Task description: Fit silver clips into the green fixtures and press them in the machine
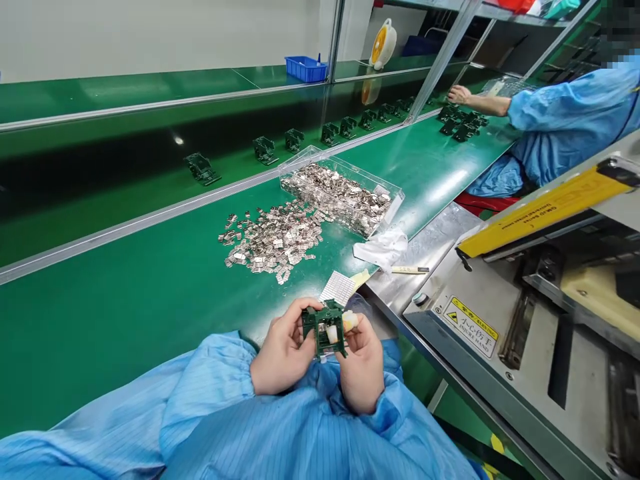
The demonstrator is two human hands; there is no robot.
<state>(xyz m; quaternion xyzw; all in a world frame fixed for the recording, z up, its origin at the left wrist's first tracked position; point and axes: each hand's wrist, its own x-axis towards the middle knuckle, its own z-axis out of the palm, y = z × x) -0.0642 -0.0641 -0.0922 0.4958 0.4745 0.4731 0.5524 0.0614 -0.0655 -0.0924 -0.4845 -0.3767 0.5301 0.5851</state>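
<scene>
Close to my body, my left hand (287, 348) is closed around the left side of a dark green plastic frame (327, 307). My right hand (363, 360) grips the same frame from the right, with pale coverings on some fingertips. One covered fingertip shows inside the frame's opening. Just beyond my hands lie a sheet of small white squares (339, 288) and a yellow slip (360, 279). Farther off, a heap of small silvery metal pieces (280, 237) is spread on the green bench (165, 287).
A clear tray (390, 207) holds more metal pieces. A white cloth (383, 248) and a pen-like yellow tool (410, 270) lie right. A machine (500, 313) stands at my right. Green frames (264, 151) line the sunken strip. A co-worker's hand (459, 95) reaches over other frames.
</scene>
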